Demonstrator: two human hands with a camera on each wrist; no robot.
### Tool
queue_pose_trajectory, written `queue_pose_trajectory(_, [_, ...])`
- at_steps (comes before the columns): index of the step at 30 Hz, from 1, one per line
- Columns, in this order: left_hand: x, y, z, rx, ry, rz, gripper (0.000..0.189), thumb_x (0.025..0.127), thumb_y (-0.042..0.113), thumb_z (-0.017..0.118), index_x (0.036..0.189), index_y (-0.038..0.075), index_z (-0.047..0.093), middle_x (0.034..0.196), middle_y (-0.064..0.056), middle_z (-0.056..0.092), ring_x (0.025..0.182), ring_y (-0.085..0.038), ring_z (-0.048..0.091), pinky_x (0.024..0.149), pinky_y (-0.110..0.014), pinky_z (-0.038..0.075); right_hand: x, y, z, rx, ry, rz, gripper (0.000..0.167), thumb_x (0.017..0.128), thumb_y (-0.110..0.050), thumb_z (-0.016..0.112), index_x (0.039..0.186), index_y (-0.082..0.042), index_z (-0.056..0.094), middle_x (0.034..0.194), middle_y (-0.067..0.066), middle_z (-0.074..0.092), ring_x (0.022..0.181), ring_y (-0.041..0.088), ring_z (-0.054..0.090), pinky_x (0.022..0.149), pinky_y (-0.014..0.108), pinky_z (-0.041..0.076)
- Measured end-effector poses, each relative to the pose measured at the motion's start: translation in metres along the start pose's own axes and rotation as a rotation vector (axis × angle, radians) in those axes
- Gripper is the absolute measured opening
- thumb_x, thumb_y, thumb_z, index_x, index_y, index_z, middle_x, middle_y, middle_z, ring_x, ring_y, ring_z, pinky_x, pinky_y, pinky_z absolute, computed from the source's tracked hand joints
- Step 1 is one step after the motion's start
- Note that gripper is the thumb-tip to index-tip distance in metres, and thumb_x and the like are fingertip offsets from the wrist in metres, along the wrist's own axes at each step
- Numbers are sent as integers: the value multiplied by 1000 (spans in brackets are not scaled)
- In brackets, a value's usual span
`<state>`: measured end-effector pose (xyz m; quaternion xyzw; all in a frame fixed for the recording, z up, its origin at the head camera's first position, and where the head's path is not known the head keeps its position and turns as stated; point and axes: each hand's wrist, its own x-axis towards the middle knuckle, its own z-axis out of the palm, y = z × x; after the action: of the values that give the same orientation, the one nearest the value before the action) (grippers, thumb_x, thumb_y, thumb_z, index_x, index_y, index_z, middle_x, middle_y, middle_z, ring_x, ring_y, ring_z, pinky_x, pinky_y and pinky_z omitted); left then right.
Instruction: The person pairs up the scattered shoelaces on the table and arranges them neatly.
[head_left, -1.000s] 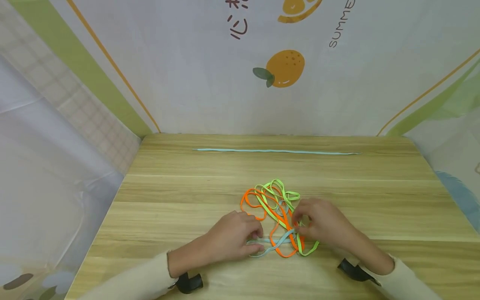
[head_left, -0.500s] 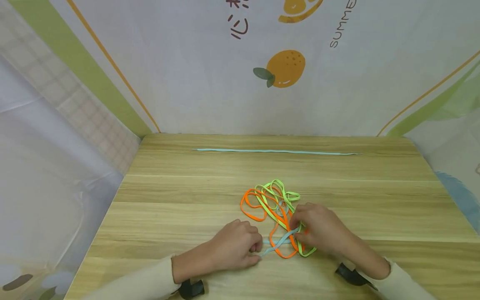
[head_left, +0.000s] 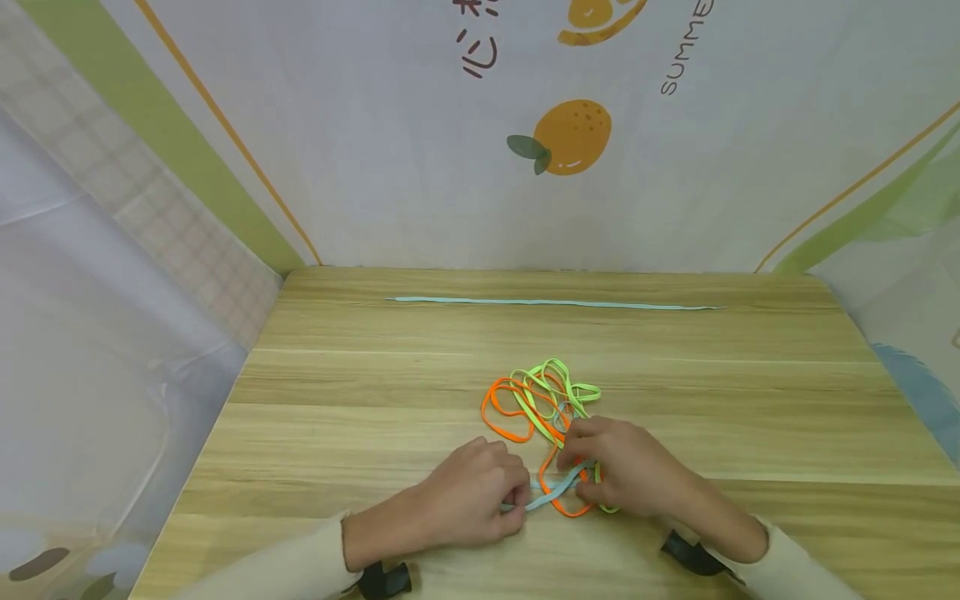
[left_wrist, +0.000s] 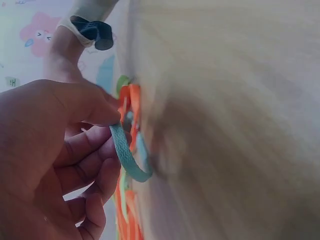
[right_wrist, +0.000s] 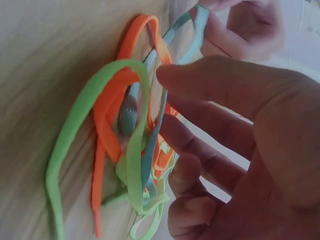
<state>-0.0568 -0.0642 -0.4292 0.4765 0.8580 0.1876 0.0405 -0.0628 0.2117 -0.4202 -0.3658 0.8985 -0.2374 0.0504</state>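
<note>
Tangled pale-blue shoelace (head_left: 561, 487) runs toward two o'clock from left hand's (head_left: 476, 492) pinching grip to right hand (head_left: 630, 467), grip partly parted, hold unclear.

My wood-grain desk (head_left: 337, 367) is carrying a straight pale-blue lace (head_left: 540, 302) near its far edge; nearer me, a tangle of orange, green and blue laces (head_left: 557, 432) is lying.

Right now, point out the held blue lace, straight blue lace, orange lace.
Held blue lace (left_wrist: 126, 154): left wrist view, near strand.
Straight blue lace (head_left: 555, 302): head view, middle.
Orange lace (right_wrist: 105, 114): right wrist view, wide bend.
</note>
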Motion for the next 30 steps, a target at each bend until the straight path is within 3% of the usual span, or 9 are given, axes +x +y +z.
queue_pose_trajectory(7, [0, 4, -10, -11, 47, 12, 19, 86, 18, 84, 79, 23, 68, 74, 18, 57, 71, 0, 42, 68, -17, 32, 2, -1, 2, 62, -18, -63, 27, 80, -11, 92, 99, -27, 81, 102, -22, 66, 89, -1, 62, 77, 27, 54])
queue_pose_trajectory(11, [0, 5, -14, -36, 57, -10, 18, 86, 16, 82, 81, 23, 67, 76, 18, 61, 71, 0, 45, 68, -18, 35, 5, 0, 1, 164, -21, -100, 25, 83, -10, 90, 94, -28, 78, 97, -23, 66, 84, 0, 62, 75, 26, 53])
queue_pose_trajectory(17, [-1, 3, -24, -92, 101, -47, 16, 86, 13, 81, 84, 22, 67, 77, 16, 64, 71, 1, 46, 70, -20, 39, 7, 2, -6, 378, -53, -136, 27, 88, -9, 90, 89, -28, 71, 88, -23, 64, 70, 7, 56, 62, 20, 48])
queue_pose_trajectory(23, [-4, 2, -37, -122, 146, -76, 15, 92, 15, 81, 89, 21, 69, 80, 14, 63, 73, 1, 49, 73, -22, 43, 8, 5, -18, 466, -45, -202, 24, 92, -13, 90, 90, -26, 71, 84, -17, 63, 68, 2, 51, 59, 17, 42])
queue_pose_trajectory(30, [-8, 4, -54, -170, 206, -32, 7, 96, 15, 85, 96, 18, 79, 86, 15, 68, 81, 1, 58, 77, -21, 50, 4, 5, -33, 526, -1, -226, 27, 91, -13, 92, 93, -30, 72, 77, -12, 59, 64, 4, 49, 56, 17, 38])
